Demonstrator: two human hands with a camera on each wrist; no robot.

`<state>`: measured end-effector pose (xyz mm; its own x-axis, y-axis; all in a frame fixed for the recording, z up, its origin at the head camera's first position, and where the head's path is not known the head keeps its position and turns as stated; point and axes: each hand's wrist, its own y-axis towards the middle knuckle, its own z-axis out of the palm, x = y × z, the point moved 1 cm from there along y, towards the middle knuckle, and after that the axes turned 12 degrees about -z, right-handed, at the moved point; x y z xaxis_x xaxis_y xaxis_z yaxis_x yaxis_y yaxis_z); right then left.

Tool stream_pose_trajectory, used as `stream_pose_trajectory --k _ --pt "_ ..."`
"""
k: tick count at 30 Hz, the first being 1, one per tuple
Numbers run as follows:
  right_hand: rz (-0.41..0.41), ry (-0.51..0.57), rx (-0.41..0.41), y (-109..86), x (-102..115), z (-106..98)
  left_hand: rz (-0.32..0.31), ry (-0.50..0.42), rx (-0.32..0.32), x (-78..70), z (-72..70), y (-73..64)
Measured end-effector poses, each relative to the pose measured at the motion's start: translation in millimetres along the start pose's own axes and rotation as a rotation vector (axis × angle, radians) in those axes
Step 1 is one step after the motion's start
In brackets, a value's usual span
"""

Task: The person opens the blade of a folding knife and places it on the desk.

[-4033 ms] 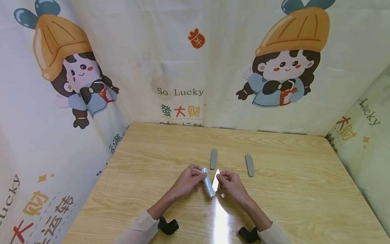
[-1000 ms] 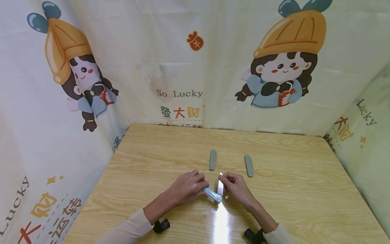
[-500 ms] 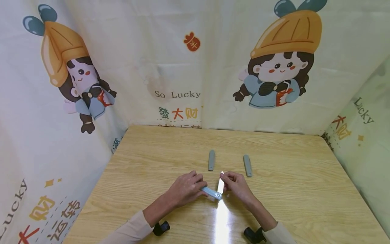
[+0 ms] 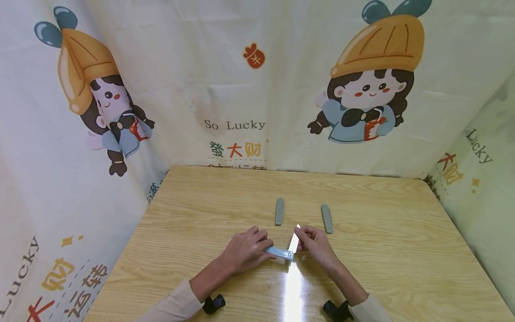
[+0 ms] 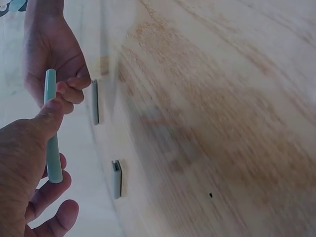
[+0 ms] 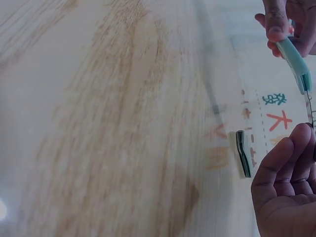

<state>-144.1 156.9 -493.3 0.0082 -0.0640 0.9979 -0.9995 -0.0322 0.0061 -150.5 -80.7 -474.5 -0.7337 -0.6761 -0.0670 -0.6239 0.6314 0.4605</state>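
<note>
A folding knife with a pale blue handle (image 4: 280, 253) is held above the table between both hands, its shiny blade (image 4: 294, 243) swung partly out at a wide angle. My left hand (image 4: 249, 247) grips the rear of the handle; in the left wrist view the thumb lies along the handle (image 5: 51, 133). At the blade's tip end, my right hand (image 4: 315, 245) pinches it between thumb and fingers. The right wrist view shows the thin blade (image 6: 309, 106) edge-on, leaving the slot of the handle (image 6: 295, 61). Fingers hide the rear end of the handle.
Two grey folded knives lie beyond the hands, one at the middle (image 4: 279, 211) and one farther right (image 4: 327, 218). A printed curtain (image 4: 297, 152) hangs behind the wooden table (image 4: 402, 250). Black camera mounts sit at the left wrist (image 4: 213, 304) and the right wrist (image 4: 337, 311).
Four seconds ago handle and blade formed a narrow V. The left hand has since turned the handle nearly level, and the right hand has drawn the blade rightward, widening the angle.
</note>
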Motion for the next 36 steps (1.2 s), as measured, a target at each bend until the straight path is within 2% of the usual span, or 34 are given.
stream_pose_trajectory --k 11,23,36 --pt "-0.003 0.020 -0.051 -0.7 0.9 -2.8 -0.024 -0.014 -0.020 -3.7 -1.4 -2.8" --pt "-0.021 0.055 -0.059 -0.4 1.1 -5.1 -0.030 -0.024 -0.095 -5.4 1.9 -6.5" --pt "-0.054 0.088 -0.132 2.5 -1.6 -2.4 -0.107 -0.047 -0.138 -10.2 1.3 -6.9"
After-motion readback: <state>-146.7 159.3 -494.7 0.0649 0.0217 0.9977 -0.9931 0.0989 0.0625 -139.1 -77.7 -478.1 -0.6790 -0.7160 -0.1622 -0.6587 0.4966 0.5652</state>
